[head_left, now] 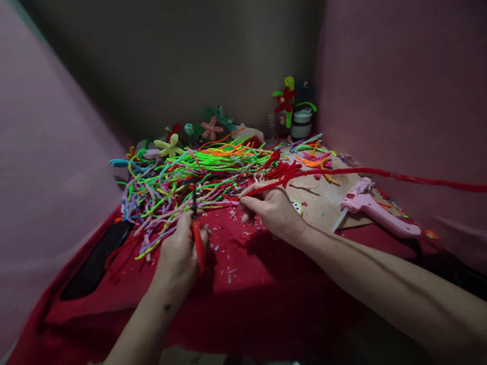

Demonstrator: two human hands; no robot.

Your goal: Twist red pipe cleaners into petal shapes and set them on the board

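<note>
My left hand (178, 248) grips a pair of scissors (198, 243) by the red handles, with the dark blades pointing up and away from me. In my right hand (272, 208) one end of a long red pipe cleaner (365, 172) is pinched between thumb and fingers. It runs over the hand and off past the right edge of the view. The blades are apart from the pipe cleaner. Beyond both hands lies a big loose heap of pipe cleaners (213, 159) in green, orange, pink, purple and other colours. Several short red pieces (285, 170) lie behind my right hand.
A pink glue gun (380, 208) rests on a cardboard sheet (323, 203) at right. A black phone (97, 258) lies at left on the red cloth (236, 284), among small clippings. Pipe-cleaner flowers (211, 126) and a lidded cup (302, 123) stand at the back.
</note>
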